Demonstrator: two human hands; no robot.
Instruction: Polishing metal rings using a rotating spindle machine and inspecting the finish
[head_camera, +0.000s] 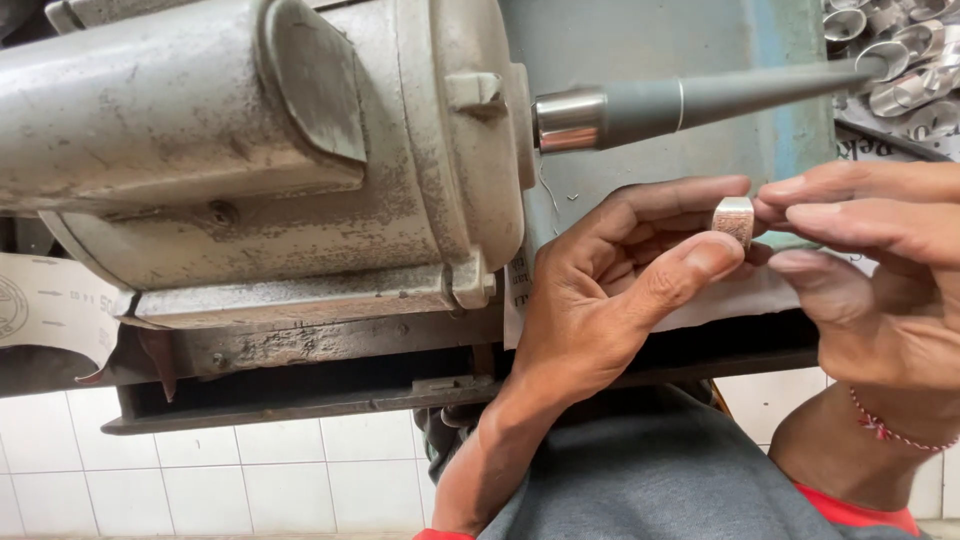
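A small silver ring (734, 218) with a flat square face is pinched between both hands just below the machine's spindle. My left hand (610, 285) grips it with thumb and forefinger from the left. My right hand (880, 260) holds its other side with the fingertips; a red thread bracelet circles that wrist. Above them a grey tapered spindle (720, 97) sticks out to the right from a large, dusty grey motor (260, 150).
Several silver metal rings (900, 60) lie piled at the top right. The motor sits on a dark metal base (300, 385). White floor tiles (250, 480) show below, and my grey-clothed lap (660, 470) is under the hands.
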